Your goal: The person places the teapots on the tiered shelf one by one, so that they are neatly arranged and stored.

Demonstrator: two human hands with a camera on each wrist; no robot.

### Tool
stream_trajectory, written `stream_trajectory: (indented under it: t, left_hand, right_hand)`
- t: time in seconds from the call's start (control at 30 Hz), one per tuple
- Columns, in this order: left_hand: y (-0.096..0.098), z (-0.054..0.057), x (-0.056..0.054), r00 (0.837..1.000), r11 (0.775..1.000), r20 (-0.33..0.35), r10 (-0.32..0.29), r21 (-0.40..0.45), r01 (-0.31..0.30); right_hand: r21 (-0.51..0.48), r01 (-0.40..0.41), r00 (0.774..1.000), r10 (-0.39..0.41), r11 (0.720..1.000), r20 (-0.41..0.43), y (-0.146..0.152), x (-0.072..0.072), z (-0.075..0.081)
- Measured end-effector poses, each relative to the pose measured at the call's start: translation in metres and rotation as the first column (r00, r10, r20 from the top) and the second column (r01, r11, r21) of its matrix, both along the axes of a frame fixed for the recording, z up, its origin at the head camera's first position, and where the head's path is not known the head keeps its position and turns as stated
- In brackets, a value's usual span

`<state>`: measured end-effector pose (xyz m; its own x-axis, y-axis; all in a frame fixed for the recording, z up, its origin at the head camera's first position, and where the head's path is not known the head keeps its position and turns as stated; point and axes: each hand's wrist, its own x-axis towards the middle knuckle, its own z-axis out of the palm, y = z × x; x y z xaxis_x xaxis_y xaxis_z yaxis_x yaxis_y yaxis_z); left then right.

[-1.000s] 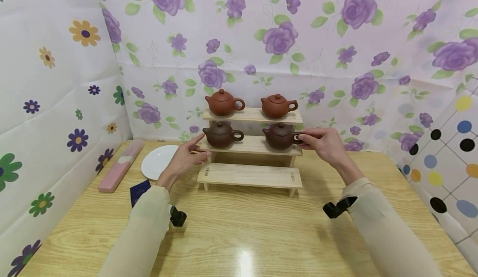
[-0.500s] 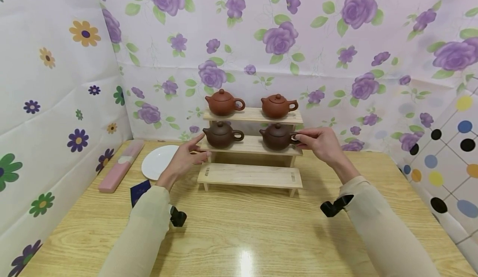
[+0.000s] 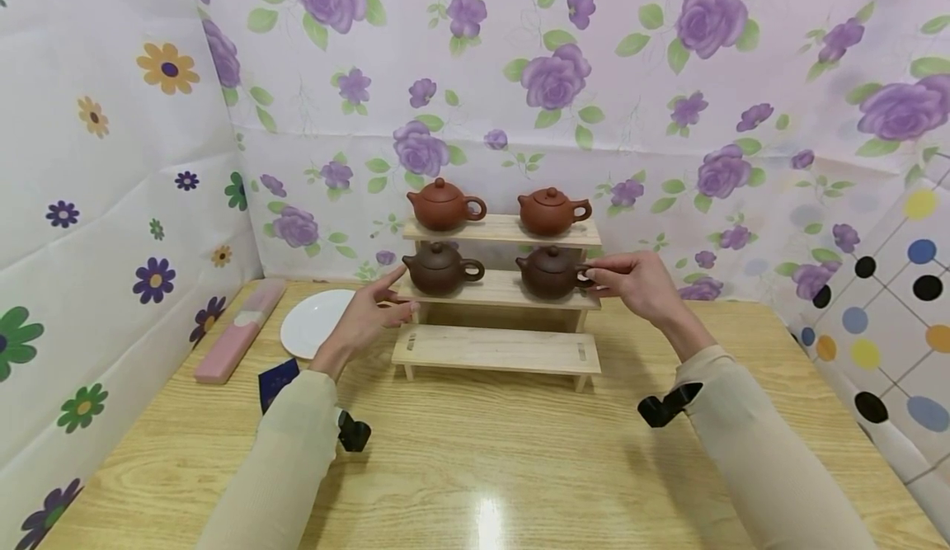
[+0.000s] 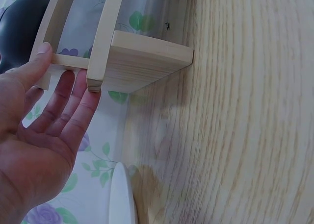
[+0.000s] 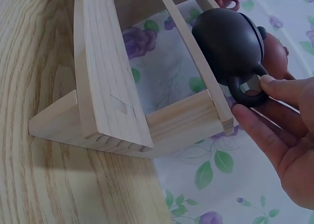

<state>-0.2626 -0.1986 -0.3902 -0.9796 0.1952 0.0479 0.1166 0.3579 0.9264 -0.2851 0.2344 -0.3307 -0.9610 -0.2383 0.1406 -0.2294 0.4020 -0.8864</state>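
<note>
My right hand (image 3: 644, 284) pinches the looped handle of a dark brown teapot (image 3: 551, 275), which is upright at the right end of the rack's middle shelf. In the right wrist view, thumb and fingertips meet around the handle of this teapot (image 5: 228, 45). My left hand (image 3: 365, 317) holds the left end of the wooden tiered rack (image 3: 493, 348), its digits spread above and below the shelf end in the left wrist view. A second dark brown teapot (image 3: 436, 271) stands just beside its fingers. Two reddish teapots, left (image 3: 441, 206) and right (image 3: 552, 213), stand on the top shelf.
A white plate (image 3: 304, 327) lies behind my left wrist. Left of it is a long pink case (image 3: 226, 344), and a dark blue card-like object (image 3: 275, 378) lies partly under the sleeve. Flowered sheets hang behind the wooden table (image 3: 490, 451).
The right dark teapot has shifted slightly left along the middle shelf with my right hand on its handle, then stays there. My left hand keeps its place.
</note>
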Motion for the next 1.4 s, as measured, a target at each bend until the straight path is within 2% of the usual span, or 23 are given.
stream_trajectory:
  t: [0.4,0.8,1.17,1.3,1.4]
  left_hand:
    - [0.002,0.001,0.001,1.000,1.000,0.004,-0.003,0.002,0.003]
    - [0.000,0.000,0.000,1.000,1.000,0.010,-0.001,0.003,0.001]
    - [-0.001,-0.001,-0.002,1.000,1.000,0.010,0.001,-0.002,-0.001]
    - [-0.004,0.001,-0.001,1.000,1.000,0.021,0.009,-0.010,-0.009]
    - [-0.009,0.006,-0.001,0.999,1.000,0.034,0.013,0.006,-0.013]
  right_hand:
    - [0.010,0.023,1.000,-0.023,1.000,0.002,0.003,0.000,-0.001]
    - [0.006,0.012,1.000,-0.012,1.000,0.004,0.002,-0.003,0.000]
    - [0.042,0.022,1.000,-0.022,0.999,-0.005,0.002,-0.004,0.001]
    - [0.054,0.042,0.999,-0.042,0.998,-0.012,0.007,0.000,0.002]
    - [0.056,0.085,0.996,-0.084,0.995,-0.025,0.014,0.007,0.006]
